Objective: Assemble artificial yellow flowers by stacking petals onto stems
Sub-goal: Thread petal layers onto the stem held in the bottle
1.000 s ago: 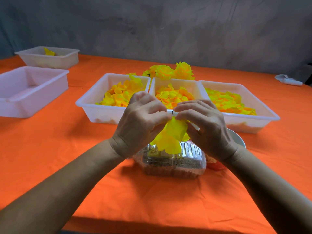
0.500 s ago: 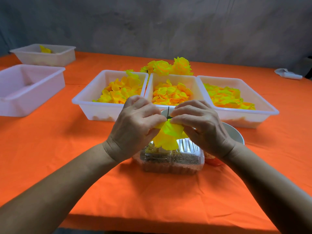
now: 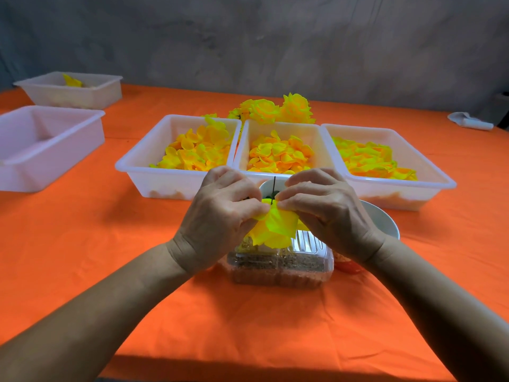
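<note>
My left hand and my right hand meet at the table's middle, both pinching a stack of yellow petals that hangs below the fingertips. A thin dark stem pokes up between the two hands, through the petals. Three white trays hold loose yellow petals: left, middle, right. Finished yellow flowers lie behind the trays.
A clear plastic box sits under my hands, with a white bowl to its right. Two more white tubs stand at the far left, the nearer one and the farther one. A white object lies at the back right. An orange cloth covers the table.
The petals have slid lower on the stem, so more of the dark stem shows above my fingers. Both hands stay pinched together at the same spot.
</note>
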The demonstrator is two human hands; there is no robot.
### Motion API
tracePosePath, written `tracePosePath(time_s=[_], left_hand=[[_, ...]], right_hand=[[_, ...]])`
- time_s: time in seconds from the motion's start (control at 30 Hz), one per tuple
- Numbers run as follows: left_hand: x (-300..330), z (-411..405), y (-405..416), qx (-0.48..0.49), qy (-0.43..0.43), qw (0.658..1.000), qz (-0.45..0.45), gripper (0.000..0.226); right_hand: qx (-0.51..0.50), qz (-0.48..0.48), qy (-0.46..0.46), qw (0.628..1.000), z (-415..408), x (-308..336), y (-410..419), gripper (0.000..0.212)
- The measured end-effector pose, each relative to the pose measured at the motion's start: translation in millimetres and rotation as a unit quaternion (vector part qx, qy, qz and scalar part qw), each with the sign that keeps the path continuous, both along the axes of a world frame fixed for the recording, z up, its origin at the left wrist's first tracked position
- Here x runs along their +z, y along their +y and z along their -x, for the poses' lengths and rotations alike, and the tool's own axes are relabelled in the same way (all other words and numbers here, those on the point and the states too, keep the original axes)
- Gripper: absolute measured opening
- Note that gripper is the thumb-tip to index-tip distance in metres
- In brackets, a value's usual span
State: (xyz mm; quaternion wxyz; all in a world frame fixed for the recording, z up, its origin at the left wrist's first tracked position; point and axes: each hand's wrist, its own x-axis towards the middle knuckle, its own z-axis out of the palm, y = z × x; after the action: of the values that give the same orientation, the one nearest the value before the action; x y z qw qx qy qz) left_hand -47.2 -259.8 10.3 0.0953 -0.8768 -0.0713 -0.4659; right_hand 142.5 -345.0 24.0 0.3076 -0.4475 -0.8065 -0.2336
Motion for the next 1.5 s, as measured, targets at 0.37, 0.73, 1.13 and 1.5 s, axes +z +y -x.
tracePosePath(time_s=[0.37,0.73,1.13,1.5], left_hand=[[-4.5,-2.7,2.5,-0.002,-0.008,0.999,0.032,0.008],[-4.1,-3.6,-1.0,0.024,0.02,0.999,-0.035,0.022],[11.0,1.0,0.0,-0.06,0.025,0.895,0.442,0.036],[2.1,-13.4,14.5,-0.082,0.033,0.848,0.522,0.014]], right_hand=[[-0.012,-0.039,-0.049,0.998,6.5,3.4,2.1,0.024],[-0.004,0.001,-0.06,0.998,6.4,3.9,1.7,0.041],[0.012,0.098,0.019,0.995,-7.7,-5.7,-2.0,0.02],[-0.049,0.159,0.353,0.921,-57.3,6.4,7.7,0.029]])
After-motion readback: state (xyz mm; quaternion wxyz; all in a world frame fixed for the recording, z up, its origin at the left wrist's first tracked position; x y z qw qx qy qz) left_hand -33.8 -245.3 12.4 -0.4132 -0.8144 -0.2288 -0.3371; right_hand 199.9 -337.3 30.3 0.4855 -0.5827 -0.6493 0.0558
